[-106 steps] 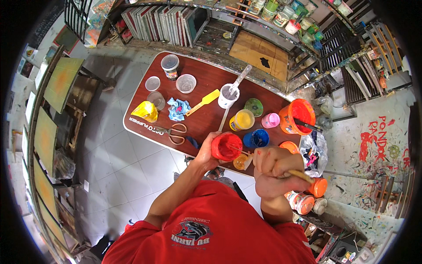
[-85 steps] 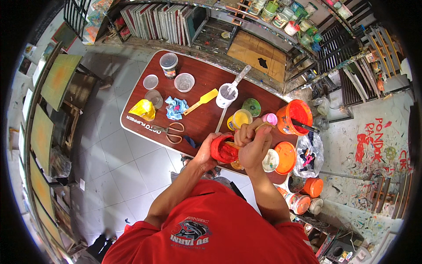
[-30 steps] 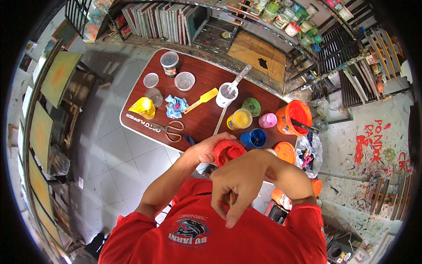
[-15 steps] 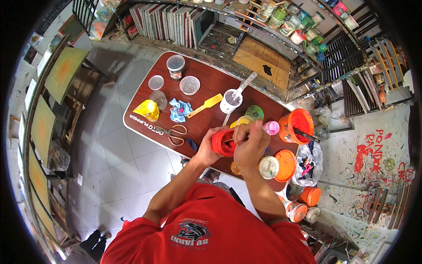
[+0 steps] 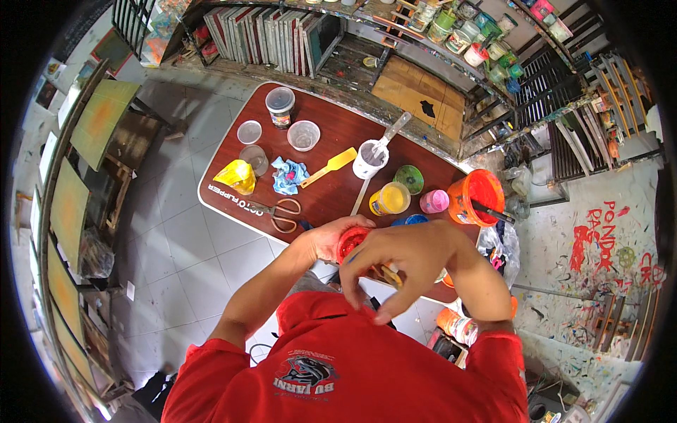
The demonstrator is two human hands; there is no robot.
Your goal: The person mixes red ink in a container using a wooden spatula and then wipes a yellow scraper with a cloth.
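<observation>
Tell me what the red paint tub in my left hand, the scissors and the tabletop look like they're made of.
Red paint tub, gripped by the left hand: probably plastic, with a thin glossy rim smeared with paint. Scissors: grey blades suggest metal; the orange-brown loop handles look like plastic or a coating, hard to tell. Tabletop: smooth dark reddish-brown with a pale edge band, likely laminate or moulded plastic in a wood tone.

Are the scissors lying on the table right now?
Yes, the scissors lie flat on the brown table, beside the yellow bag, untouched by either hand.
</observation>
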